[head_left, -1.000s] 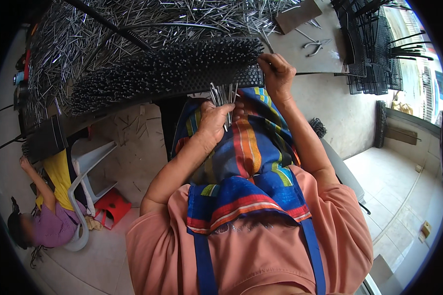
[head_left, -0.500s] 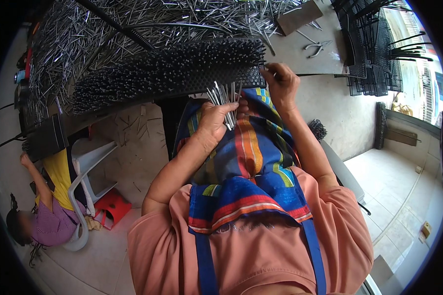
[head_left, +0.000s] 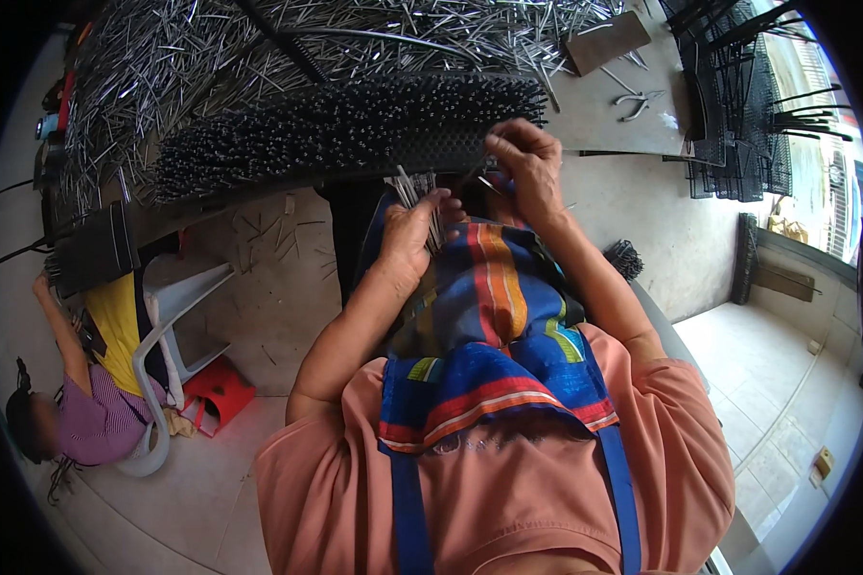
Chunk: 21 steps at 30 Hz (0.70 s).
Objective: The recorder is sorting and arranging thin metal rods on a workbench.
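Observation:
My left hand [head_left: 408,230] is closed round a bundle of thin metal rods [head_left: 433,206], their ends sticking up past the thumb. Just beyond it stretches a long black perforated panel [head_left: 446,150], its bare holes showing at the near right. Dense black bristle-like rods [head_left: 288,134] stand in most of that panel. My right hand [head_left: 532,163] is pinched at the panel's near right edge, fingers curled together. A small bright sliver shows below these fingertips, too small to identify.
Behind the panel, a large heap of loose metal rods [head_left: 182,67] covers the table. Pliers [head_left: 635,103] and a brown plate [head_left: 608,43] lie at the right. Black mesh pieces [head_left: 738,105] hang beyond. On the left, a co-worker [head_left: 105,412] sits on a grey chair [head_left: 187,292].
My right hand has moved left and slightly nearer along the panel's edge. My left hand keeps the rod bundle, now more upright. The whole view has shifted a little.

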Motion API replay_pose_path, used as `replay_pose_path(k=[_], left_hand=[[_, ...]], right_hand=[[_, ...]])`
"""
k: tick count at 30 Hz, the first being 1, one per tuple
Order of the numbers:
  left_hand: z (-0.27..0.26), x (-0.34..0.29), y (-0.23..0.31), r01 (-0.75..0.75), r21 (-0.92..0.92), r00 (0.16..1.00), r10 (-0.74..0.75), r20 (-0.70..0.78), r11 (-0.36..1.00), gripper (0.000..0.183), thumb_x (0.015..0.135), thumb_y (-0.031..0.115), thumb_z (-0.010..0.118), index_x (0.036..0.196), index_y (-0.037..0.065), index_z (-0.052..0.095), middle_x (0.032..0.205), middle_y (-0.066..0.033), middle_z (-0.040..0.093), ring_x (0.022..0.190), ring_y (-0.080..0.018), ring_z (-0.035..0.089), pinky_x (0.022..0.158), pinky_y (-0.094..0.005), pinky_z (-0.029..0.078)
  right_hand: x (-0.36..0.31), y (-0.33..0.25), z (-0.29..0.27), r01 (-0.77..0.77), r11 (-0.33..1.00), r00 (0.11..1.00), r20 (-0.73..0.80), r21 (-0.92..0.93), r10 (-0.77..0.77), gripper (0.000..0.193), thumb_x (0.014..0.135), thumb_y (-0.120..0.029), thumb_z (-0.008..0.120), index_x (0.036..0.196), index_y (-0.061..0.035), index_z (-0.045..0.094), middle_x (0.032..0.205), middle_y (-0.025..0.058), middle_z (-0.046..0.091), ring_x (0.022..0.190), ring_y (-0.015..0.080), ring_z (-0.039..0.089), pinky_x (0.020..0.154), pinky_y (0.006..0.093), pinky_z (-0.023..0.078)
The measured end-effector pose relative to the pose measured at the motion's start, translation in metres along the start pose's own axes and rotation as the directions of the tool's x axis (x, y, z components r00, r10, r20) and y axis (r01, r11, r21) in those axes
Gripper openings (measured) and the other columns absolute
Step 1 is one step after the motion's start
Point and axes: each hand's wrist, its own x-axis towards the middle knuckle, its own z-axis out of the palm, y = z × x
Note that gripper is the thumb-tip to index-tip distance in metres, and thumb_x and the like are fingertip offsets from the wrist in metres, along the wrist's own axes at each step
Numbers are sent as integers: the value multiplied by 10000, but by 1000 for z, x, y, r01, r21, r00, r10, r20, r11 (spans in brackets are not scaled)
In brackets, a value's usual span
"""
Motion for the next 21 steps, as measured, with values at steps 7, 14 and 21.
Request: replay_pose_path(k=[7, 14, 21], left_hand=[[5, -16, -3, -149, -99, 978, 162, 133, 984, 166, 874, 16, 596, 1028, 18, 658, 847, -132, 706, 720, -232, 701, 647, -343, 588], [3, -10, -7, -186, -79, 968, 197, 156, 979, 204, 872, -21, 583, 1062, 6, 653, 914, -134, 712, 801, -231, 707, 689, -330, 586], [2, -7, -6, -210, -68, 967, 217, 133, 975, 181, 865, -6, 611, 1038, -17, 662, 905, -148, 714, 770, -232, 710, 653, -332, 589]], right_hand=[[21, -8, 20, 676, 629, 696, 53, -384, -716, 78, 805, 45, 686, 874, 9, 680, 789, -1, 626, 708, 56, 556, 650, 201, 437], [25, -5, 20, 643, 687, 743, 58, -339, -667, 100, 796, 54, 686, 889, 20, 685, 808, 31, 641, 734, 79, 571, 653, 219, 453], [29, 8, 28, 607, 465, 711, 178, -644, -681, 104, 768, 18, 724, 868, 2, 701, 784, 56, 649, 661, 117, 599, 597, 244, 466]])
